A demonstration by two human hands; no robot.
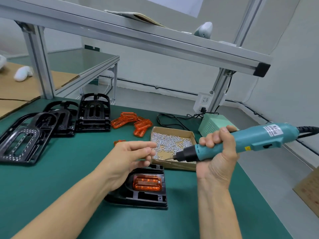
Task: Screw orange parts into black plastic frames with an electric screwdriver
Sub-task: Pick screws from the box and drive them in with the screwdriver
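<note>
Right hand (217, 152) grips electric screwdriver (241, 141), raised above table (60, 169). Left hand (131, 157) fingertips pinched; screw between them not discernible. Risk: dropped screw or bit misaligned, damaging orange part (147, 182) in black frame (146, 195).

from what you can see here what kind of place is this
Most likely a small assembly workstation in a factory or workshop. Black plastic frames are stacked on a green mat, a cardboard box of screws sits nearby, and the right hand grips a corded electric screwdriver.

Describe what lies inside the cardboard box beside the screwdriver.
The cardboard box holds a loose heap of small silver screws with bare cardboard patches showing. The screwdriver tip and right hand cover its right corner.
</note>
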